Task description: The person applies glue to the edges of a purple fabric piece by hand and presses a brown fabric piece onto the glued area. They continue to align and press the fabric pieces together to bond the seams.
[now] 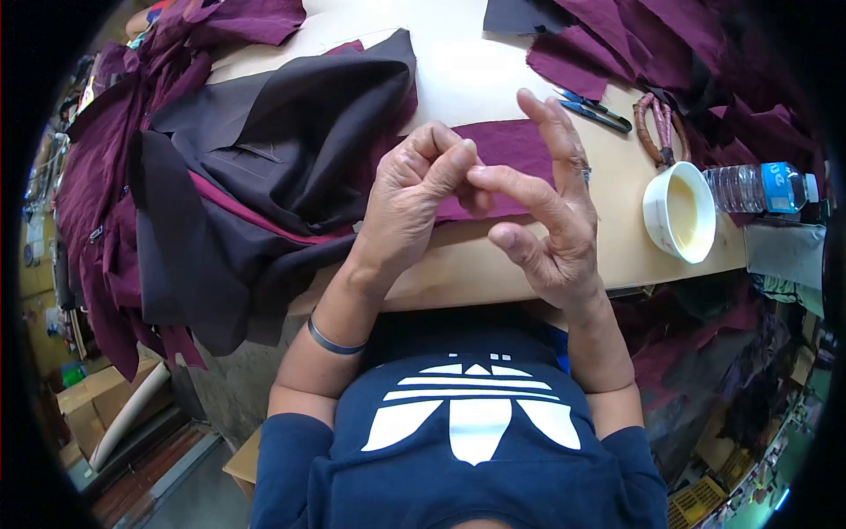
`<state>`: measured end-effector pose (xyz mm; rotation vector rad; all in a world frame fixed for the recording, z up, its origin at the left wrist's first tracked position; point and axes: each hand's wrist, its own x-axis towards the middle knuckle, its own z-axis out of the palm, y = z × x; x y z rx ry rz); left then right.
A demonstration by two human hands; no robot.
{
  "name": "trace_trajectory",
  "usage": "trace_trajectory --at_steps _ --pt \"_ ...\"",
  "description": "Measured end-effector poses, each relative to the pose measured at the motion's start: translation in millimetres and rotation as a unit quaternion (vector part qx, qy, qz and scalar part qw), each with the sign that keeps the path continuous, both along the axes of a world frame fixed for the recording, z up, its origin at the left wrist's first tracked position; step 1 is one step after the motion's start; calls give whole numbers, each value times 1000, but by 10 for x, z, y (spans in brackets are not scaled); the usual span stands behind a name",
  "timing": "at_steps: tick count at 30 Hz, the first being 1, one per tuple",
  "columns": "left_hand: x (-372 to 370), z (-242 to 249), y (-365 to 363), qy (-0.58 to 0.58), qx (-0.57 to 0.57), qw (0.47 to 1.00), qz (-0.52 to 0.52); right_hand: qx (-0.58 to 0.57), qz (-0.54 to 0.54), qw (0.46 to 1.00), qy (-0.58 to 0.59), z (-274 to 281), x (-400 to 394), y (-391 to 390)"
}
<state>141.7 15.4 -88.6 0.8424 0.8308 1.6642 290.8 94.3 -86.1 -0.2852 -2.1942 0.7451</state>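
My left hand [419, 189] is raised over the table's front part, its thumb and fingers pinched together; anything between them is too small to make out. My right hand [555, 212] is beside it, fingers apart, the index fingertip touching the left hand's pinch and the thumb free. Beneath both hands lies a flat maroon cloth piece [520, 145]. A dark garment [300, 123] with maroon edging is heaped to the left, close to my left wrist.
Thread snips [599, 115], scissors with wrapped handles [661, 132], a white bowl [680, 212] of pale paste and a water bottle [758, 188] are on the right. Maroon cloth [634, 35] is piled at the back right, more [101, 203] at the far left. Cardboard boxes [115, 397] stand lower left.
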Motion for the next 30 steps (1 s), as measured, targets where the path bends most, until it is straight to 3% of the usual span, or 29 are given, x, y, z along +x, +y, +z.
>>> trace_trajectory --at_steps 2,7,8,11,14,15,16,18,20,22,24,27,30 --pt "3 -9 -15 -100 0 994 -39 -37 48 998 2 13 5 -8" --pt "33 96 -131 -100 -23 993 -52 -173 117 976 65 -47 3 -53" --pt "3 78 -138 -157 38 984 -76 -214 126 965 78 -21 17 -64" --pt "-208 75 -181 -36 104 994 -15 -296 43 944 135 14 127 -20" --pt "-280 44 -335 42 68 996 -44 -313 -35 941 124 -17 256 34" --pt "-222 206 -435 93 -35 993 -59 -278 -47 954 105 -31 295 55" --pt "-258 179 -538 102 -34 986 -127 -244 -59 964 85 -45 337 74" --pt "-405 211 -842 183 -163 948 -202 -171 -82 980 62 -42 396 112" --pt "-707 218 -1168 172 -234 922 -255 -99 -103 988 52 -1 463 113" --pt "-979 203 -1562 267 -272 873 -305 -76 -114 991 -9 30 564 109" --pt "-796 302 -1786 429 -308 825 -202 -69 -133 988 -39 82 553 69" --pt "-819 231 -2135 579 -477 650 -122 14 -122 972 -201 32 601 113" --pt "-782 413 -2158 537 -464 704 -30 88 -124 950 -271 -114 548 113"
